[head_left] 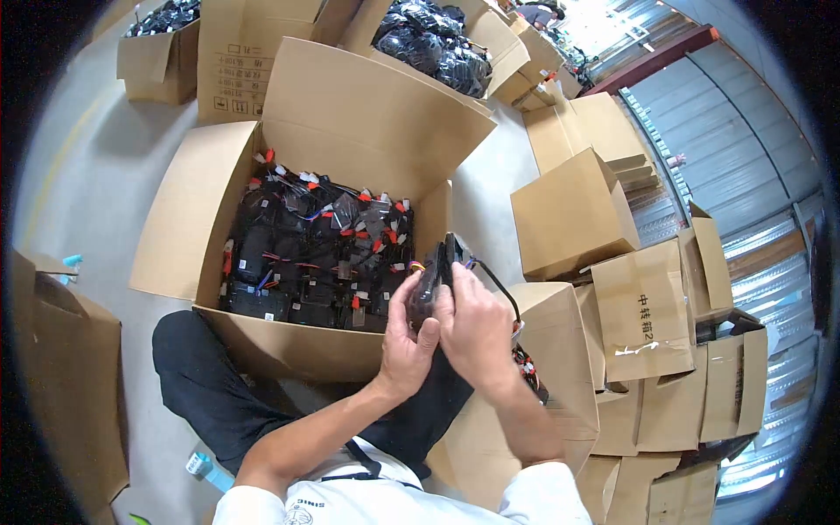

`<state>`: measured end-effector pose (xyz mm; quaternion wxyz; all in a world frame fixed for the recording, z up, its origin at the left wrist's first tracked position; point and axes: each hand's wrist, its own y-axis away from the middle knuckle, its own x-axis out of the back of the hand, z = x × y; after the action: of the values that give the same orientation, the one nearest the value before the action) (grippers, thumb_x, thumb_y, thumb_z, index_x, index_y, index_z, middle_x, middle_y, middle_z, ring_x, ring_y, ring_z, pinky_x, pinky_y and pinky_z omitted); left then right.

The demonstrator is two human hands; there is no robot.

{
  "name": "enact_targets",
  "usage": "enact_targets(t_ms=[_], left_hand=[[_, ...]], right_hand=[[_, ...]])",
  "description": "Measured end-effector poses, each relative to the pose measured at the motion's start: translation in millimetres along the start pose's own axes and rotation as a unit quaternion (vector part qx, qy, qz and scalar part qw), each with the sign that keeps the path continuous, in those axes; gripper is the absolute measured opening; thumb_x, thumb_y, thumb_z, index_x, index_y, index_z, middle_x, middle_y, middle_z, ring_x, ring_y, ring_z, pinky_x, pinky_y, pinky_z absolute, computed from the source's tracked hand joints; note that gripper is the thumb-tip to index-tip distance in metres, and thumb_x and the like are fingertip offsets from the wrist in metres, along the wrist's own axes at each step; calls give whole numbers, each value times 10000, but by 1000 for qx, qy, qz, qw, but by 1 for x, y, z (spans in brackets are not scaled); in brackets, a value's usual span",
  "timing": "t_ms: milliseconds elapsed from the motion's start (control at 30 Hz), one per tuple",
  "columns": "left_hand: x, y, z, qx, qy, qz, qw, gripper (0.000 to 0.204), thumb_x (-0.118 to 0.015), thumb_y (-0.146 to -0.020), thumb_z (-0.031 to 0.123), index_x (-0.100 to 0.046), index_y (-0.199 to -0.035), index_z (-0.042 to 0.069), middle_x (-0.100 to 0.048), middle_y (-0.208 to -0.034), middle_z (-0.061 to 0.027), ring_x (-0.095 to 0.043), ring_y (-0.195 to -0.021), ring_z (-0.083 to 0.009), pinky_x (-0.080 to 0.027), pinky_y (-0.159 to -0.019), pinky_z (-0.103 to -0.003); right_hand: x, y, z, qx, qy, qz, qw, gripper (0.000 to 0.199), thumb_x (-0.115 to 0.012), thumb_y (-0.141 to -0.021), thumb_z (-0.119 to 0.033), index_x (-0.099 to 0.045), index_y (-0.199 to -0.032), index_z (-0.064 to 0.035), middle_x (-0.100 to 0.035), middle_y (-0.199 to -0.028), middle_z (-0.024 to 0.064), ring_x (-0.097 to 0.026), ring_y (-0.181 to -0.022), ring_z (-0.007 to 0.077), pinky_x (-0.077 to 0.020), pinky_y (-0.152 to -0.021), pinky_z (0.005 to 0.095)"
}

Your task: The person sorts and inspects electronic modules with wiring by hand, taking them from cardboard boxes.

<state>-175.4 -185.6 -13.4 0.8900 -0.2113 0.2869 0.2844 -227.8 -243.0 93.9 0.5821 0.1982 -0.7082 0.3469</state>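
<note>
Nearest, at the 6 o'clock edge, both forearms rise to meet just right of centre. The left hand (409,337) is closed around the lower part of a black bagged part (435,278), thumb across its front; the right hand (477,325) is curled over the part's right side, fingers wrapped behind it, a black cable (500,284) looping out toward 3 o'clock. The part is held upright between them, above the near right corner of the big open carton (306,346).

That carton, running toward 10 o'clock, is packed with black units with red and white connectors (319,249), so by my reading little has come out of it and most is still left to handle. At 3 o'clock stand stacked closed cartons (647,315). Farthest, at 12 o'clock, another open carton (499,44) holds black bagged pieces
</note>
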Motion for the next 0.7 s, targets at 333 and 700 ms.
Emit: enact_targets(t_ms=[333,700], left_hand=[[39,-17,-22,213,78,89,970,497,-801,-857,211,-514,-1224,37,-623,-1124,-68,-611,-1008,-153,-506,-928,-314],[30,-11,-16,251,120,13,961,550,-834,-820,236,-522,-1226,35,-618,-1124,-68,-605,-1028,-154,-515,-918,-315]], right_hand=[[-44,41,7,112,-96,4,989,503,-654,-915,-201,-530,-1291,108,-562,-1295,308,-545,-1170,436,-454,-1003,468],[-35,50,45,215,-5,-5,977,787,-794,-739,-349,-507,-1366,29,-475,-1445,222,-444,-1353,381,-331,-1133,522]])
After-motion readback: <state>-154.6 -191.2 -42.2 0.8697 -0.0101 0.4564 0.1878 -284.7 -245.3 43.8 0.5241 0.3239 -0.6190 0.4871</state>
